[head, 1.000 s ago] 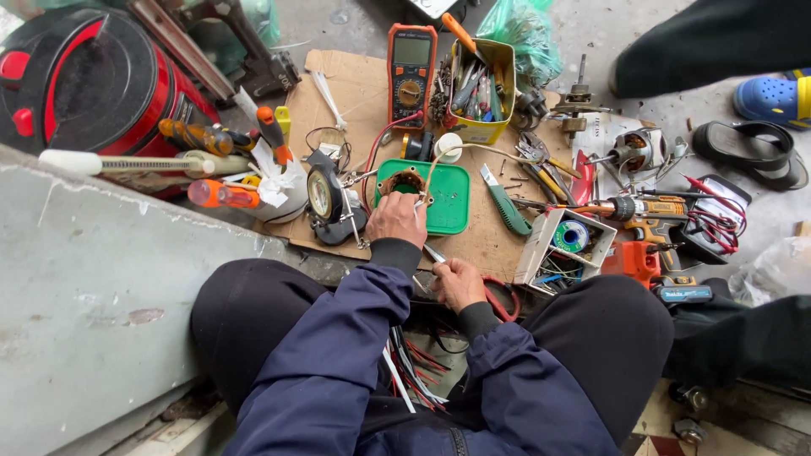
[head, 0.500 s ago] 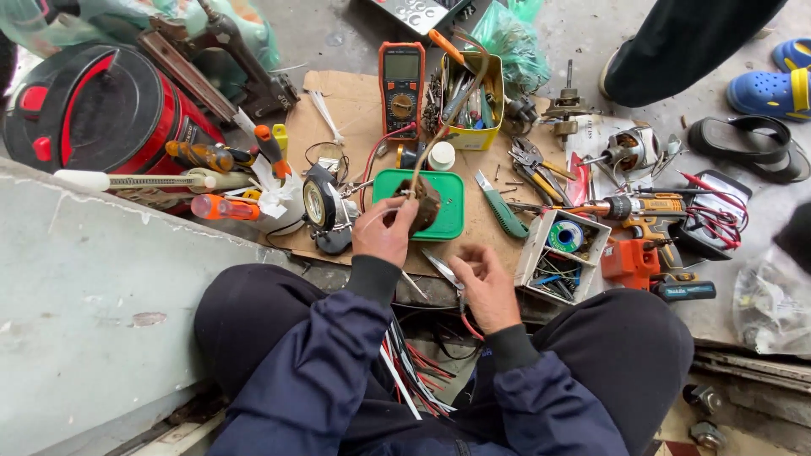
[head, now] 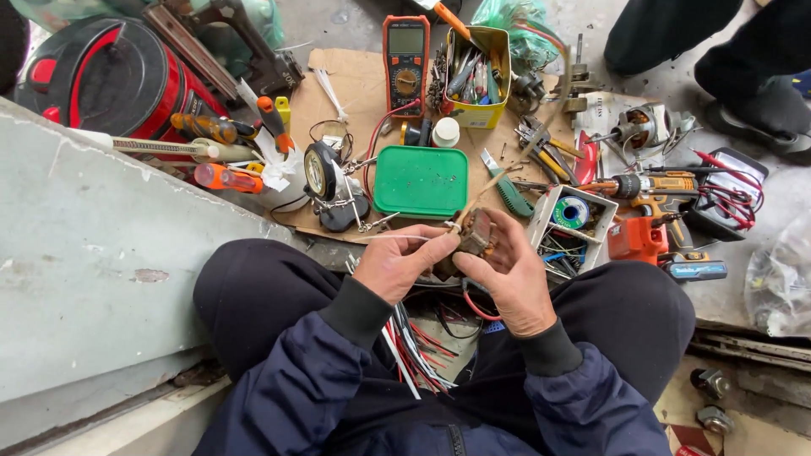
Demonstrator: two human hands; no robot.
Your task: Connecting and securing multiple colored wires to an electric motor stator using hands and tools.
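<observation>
right now you hold a small brown wound part [head: 476,241], something like a little motor coil, over your lap at the near edge of the cardboard sheet [head: 355,93]. your left hand [head: 405,263] pinches its left side, fingers curled around it and thumb on top. your right hand [head: 505,274] cups it from the right and below, fingers closed on it. a thin pale stick [head: 494,181] rises from the part toward the far right.

just beyond your hands a green plastic lid [head: 421,180] lies flat on the cardboard. left of it a round magnifier on a clip stand [head: 325,181] stands upright. farther off, an orange multimeter [head: 405,52] lies face up, its red lead trailing toward the lid. beside it on the right a yellow tin [head: 478,114] holds pens and small tools.

to the right of your hands, a small white box [head: 541,221] holds a solder spool and loose wires. an orange cordless drill [head: 655,211] lies further right.

on the far left sits a red and black vacuum drum [head: 101,72], with orange-handled screwdrivers [head: 224,131] near it. a bundle of red and white wires [head: 414,342] lies between your knees.
</observation>
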